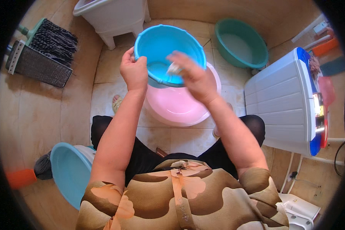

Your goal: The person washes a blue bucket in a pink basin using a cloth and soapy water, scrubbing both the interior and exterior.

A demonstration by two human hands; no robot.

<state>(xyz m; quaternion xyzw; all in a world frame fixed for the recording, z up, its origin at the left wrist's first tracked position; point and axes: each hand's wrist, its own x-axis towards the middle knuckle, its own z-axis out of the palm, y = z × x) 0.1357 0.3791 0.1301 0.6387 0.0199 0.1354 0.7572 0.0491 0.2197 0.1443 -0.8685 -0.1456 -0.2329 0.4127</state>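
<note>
My left hand (134, 69) grips the left rim of a bright blue plastic basin (168, 40), thumb inside the wall. The basin is tilted and held up over a larger pink plastic basin (175, 106) on the floor. Blurred by motion, my right hand (192, 74) is over the blue basin's near right side. A small whitish thing (174, 69) is held in its fingers; the blur hides what it is. The blue basin and my right forearm cover part of the pink basin.
At the back right stands a green basin (238, 49) with cloudy liquid. A white washing machine (276, 100) is on the right. A white washtub stand (115, 17), a broom (53, 40) and a dustpan (40, 64) are at left. A light blue basin (70, 172) leans at lower left.
</note>
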